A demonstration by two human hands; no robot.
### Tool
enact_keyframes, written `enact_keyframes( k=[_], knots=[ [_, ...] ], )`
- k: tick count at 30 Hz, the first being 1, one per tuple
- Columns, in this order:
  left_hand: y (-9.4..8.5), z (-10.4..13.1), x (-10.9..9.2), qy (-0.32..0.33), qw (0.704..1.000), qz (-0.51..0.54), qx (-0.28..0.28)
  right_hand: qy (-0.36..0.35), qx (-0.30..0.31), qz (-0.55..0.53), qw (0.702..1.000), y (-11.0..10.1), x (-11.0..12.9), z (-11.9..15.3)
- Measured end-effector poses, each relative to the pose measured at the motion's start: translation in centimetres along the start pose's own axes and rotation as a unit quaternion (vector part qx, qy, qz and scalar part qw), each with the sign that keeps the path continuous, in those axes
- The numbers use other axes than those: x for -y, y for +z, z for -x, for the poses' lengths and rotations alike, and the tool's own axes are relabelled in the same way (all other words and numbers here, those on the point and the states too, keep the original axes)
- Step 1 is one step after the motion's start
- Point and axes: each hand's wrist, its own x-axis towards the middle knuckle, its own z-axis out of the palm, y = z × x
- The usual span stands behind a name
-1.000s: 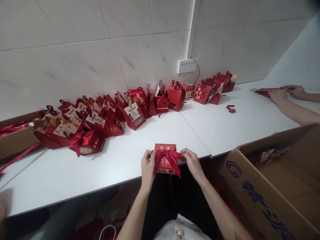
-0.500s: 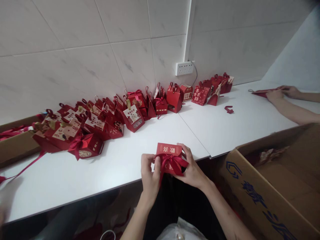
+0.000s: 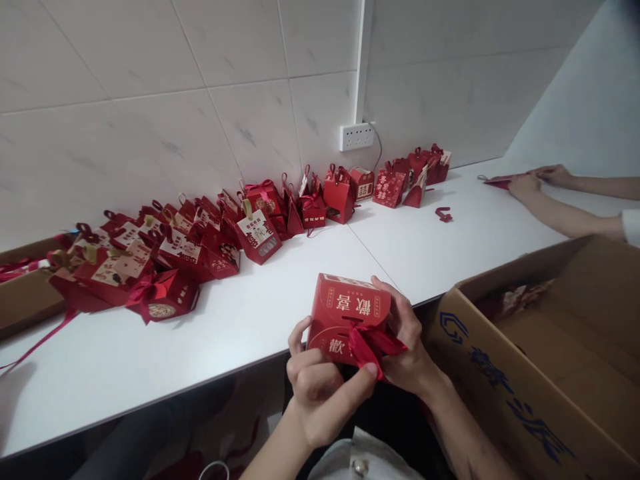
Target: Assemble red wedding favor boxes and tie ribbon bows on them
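Observation:
A red gift box (image 3: 345, 307) with pale printed characters is held up in front of me, just over the table's front edge. Its front carries a dark red ribbon bow (image 3: 375, 340) whose tails hang down. My right hand (image 3: 413, 343) grips the box from the right side, fingers round its edge. On the left, my left hand (image 3: 320, 387) is closed at the lower corner, with fingers against the box's side and the thumb pressed on a ribbon tail. What the curled left index finger touches is hidden.
Finished-looking red gift boxes (image 3: 183, 250) crowd the white table (image 3: 280, 300) along the tiled wall. A ribbon piece (image 3: 443, 215) lies at right. Another person's hands (image 3: 535, 181) handle a flat red piece. A large cardboard carton (image 3: 500, 347) stands beside me; a socket strip (image 3: 357, 137) is on the wall.
The gift box has come closer to me and turned, so more of its printed face shows. My left hand has shifted from its upper left side to the bow's tail.

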Motion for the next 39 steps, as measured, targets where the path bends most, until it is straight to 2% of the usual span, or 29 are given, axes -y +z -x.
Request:
enact_keyframes(
  k=[3, 8, 11, 20, 32, 35, 37, 39],
  knots=[
    [-0.1, 0.2, -0.2, -0.011, 0.999, 0.038, -0.005, -0.025, -0.004, 0.016, 1.000, -0.3, 0.1, 0.2],
    [0.0, 0.0, -0.6, -0.014, 0.992, 0.117, -0.049, -0.165, -0.012, 0.046, 0.985, -0.5, 0.2, 0.1],
    [-0.1, -0.2, -0.8, -0.002, 0.989, 0.132, -0.060, -0.215, -0.016, 0.026, 0.976, -0.6, 0.4, -0.1],
    [-0.5, 0.1, -1.2, -0.022, 0.987, 0.146, -0.064, -0.237, -0.007, 0.041, 0.971, -1.1, 1.8, -0.1],
    [-1.0, -0.5, -1.1, -0.002, 0.985, 0.164, -0.048, -0.245, -0.010, 0.056, 0.968, -1.6, 2.5, -0.5],
    [-0.8, -1.4, -0.6, -0.056, 0.976, 0.199, -0.073, -0.252, -0.010, 0.080, 0.964, -1.9, 2.7, -0.6],
    [-0.3, -1.9, 0.4, -0.158, 0.958, 0.224, -0.085, -0.247, -0.016, 0.099, 0.964, -2.0, 2.7, -0.4],
    [0.3, -2.0, 1.8, -0.297, 0.919, 0.254, -0.051, -0.194, -0.041, 0.099, 0.975, -1.8, 2.7, -0.1]
  ],
)
